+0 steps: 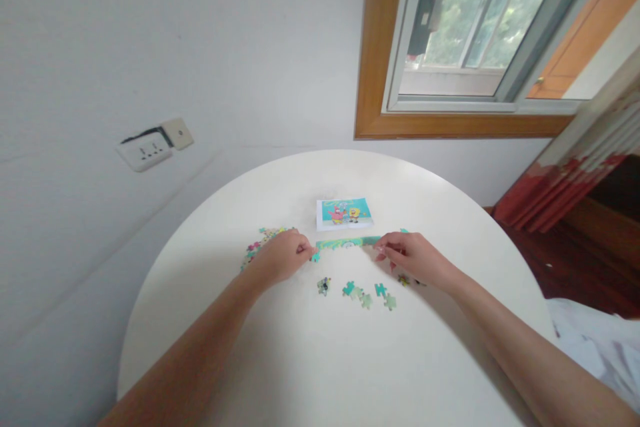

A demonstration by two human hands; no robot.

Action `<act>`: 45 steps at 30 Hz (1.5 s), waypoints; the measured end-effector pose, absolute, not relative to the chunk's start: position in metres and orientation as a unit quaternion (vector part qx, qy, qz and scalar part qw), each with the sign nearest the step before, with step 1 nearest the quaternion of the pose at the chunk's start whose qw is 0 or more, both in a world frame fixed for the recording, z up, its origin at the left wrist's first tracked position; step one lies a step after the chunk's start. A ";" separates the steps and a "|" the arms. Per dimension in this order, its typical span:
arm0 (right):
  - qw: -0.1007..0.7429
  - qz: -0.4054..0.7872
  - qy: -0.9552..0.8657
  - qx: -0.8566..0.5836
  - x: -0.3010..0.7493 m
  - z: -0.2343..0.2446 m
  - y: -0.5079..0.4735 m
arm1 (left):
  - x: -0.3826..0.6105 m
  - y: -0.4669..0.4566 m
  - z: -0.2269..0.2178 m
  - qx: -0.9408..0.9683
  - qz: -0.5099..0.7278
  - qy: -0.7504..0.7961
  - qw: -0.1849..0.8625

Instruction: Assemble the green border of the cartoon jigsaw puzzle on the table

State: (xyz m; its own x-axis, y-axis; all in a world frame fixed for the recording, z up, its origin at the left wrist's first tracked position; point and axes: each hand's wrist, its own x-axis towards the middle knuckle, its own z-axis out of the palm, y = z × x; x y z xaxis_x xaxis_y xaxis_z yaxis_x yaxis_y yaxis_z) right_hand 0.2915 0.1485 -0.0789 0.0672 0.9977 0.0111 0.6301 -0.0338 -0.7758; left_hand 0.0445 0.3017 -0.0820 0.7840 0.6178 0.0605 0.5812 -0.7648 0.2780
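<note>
A joined strip of jigsaw puzzle pieces (345,243) lies across the white table, teal along its upper edge. At its left end, my left hand (285,255) is closed in a pinch on a teal puzzle piece (315,256). My right hand (413,255) is at the strip's right end, thumb and fingertips drawn together; anything between them is too small to make out. Below the strip lie several loose pieces: a patterned one (324,286), a teal and pale green group (357,292) and a pair (385,296). More pieces (403,279) lie under my right hand, partly hidden.
Behind the strip sits a box with a cartoon picture (346,213). A heap of mixed pieces (255,247) lies beside and behind my left hand. The round white table (320,373) stands against the wall, below a wood-framed window (380,125) and a wall socket (146,151).
</note>
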 end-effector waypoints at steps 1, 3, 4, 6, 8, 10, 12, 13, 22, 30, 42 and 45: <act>0.314 0.287 -0.620 -0.659 0.291 -0.078 0.148 | 0.045 0.302 -0.083 0.937 0.070 0.320 0.123; 0.307 0.282 -0.624 -0.661 0.291 -0.077 0.148 | 0.045 0.304 -0.086 0.937 0.065 0.322 0.121; 0.304 0.279 -0.626 -0.662 0.291 -0.077 0.148 | 0.045 0.304 -0.087 0.936 0.064 0.323 0.121; 0.301 0.272 -0.628 -0.664 0.292 -0.077 0.148 | 0.045 0.304 -0.088 0.936 0.062 0.325 0.121; 0.308 0.267 -0.628 -0.663 0.296 -0.077 0.148 | 0.045 0.302 -0.088 0.937 0.059 0.323 0.122; 0.323 0.268 -0.624 -0.659 0.300 -0.079 0.149 | 0.047 0.299 -0.088 0.937 0.063 0.322 0.117; 0.334 0.270 -0.621 -0.656 0.304 -0.080 0.149 | 0.049 0.296 -0.088 0.938 0.070 0.322 0.108; 0.336 0.270 -0.620 -0.656 0.305 -0.081 0.149 | 0.050 0.295 -0.088 0.938 0.073 0.323 0.102; 0.305 0.220 -0.658 -0.653 0.289 -0.076 0.148 | 0.042 0.299 -0.075 0.928 0.079 0.352 0.092; 0.249 0.110 -0.749 -0.604 0.231 -0.075 0.175 | 0.049 0.305 -0.091 0.935 0.156 0.298 0.109; 0.167 0.115 -0.671 -0.713 0.194 -0.075 0.206 | 0.051 0.302 -0.094 0.929 0.176 0.310 0.102; 0.171 0.136 -0.671 -0.709 0.196 -0.077 0.208 | 0.051 0.302 -0.094 0.925 0.173 0.319 0.111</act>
State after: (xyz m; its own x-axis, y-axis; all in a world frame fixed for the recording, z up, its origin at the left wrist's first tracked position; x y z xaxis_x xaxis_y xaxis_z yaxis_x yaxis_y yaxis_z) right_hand 0.1957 0.2078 -0.0767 0.0631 0.9973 0.0379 0.9043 -0.0410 -0.4249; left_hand 0.0512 0.3019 -0.0937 0.7364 0.6290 0.2491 0.5523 -0.7716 0.3157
